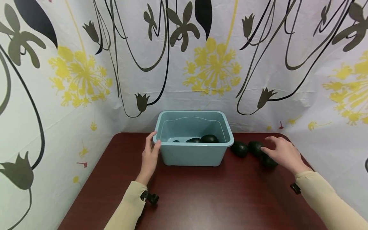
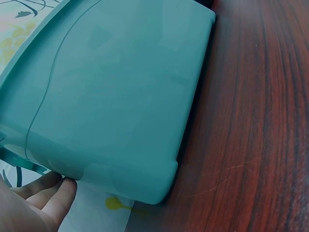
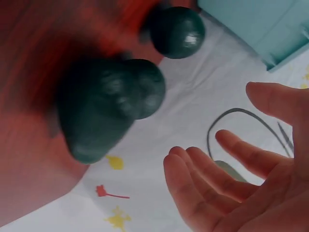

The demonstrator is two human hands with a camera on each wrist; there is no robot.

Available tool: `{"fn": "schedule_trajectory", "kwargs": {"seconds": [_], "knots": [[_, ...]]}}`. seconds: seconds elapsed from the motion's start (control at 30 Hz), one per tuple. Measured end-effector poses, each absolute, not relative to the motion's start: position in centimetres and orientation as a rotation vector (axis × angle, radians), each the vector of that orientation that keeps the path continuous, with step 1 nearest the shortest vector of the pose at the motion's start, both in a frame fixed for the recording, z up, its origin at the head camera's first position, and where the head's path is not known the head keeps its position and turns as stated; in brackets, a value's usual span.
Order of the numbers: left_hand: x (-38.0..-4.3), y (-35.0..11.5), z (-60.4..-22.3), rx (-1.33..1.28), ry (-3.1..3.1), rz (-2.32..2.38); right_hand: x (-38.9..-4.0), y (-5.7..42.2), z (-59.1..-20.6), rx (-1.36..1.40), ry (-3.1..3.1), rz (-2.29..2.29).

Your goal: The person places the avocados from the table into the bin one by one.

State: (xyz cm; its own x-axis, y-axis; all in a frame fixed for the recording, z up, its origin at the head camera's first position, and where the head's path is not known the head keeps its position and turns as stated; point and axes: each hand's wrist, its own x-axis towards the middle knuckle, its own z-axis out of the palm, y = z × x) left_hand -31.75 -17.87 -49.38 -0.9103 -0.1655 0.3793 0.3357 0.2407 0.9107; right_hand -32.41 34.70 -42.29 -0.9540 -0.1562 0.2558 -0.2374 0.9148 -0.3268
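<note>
From here I am resting the left hand (image 1: 148, 159), fingers apart, against the left rim of the bin (image 1: 191, 155). The right hand (image 1: 284, 154) is hovering, fingers apart and holding nothing, beside three avocados (image 1: 239, 149) lying on the table (image 1: 201, 195) right of the bin; more are sitting inside.

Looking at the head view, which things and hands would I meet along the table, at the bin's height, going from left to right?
Left hand, light-blue plastic bin, avocado beside the bin, next avocado, right hand.
</note>
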Motion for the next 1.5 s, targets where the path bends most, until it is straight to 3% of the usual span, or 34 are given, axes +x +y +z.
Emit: {"fn": "schedule_trajectory", "kwargs": {"seconds": [1.5], "knots": [[-31.4, -17.8, -48.7, -0.161, -2.132, -1.778, -32.9, 37.9, -48.8, 0.034, -2.975, 0.611]]}}
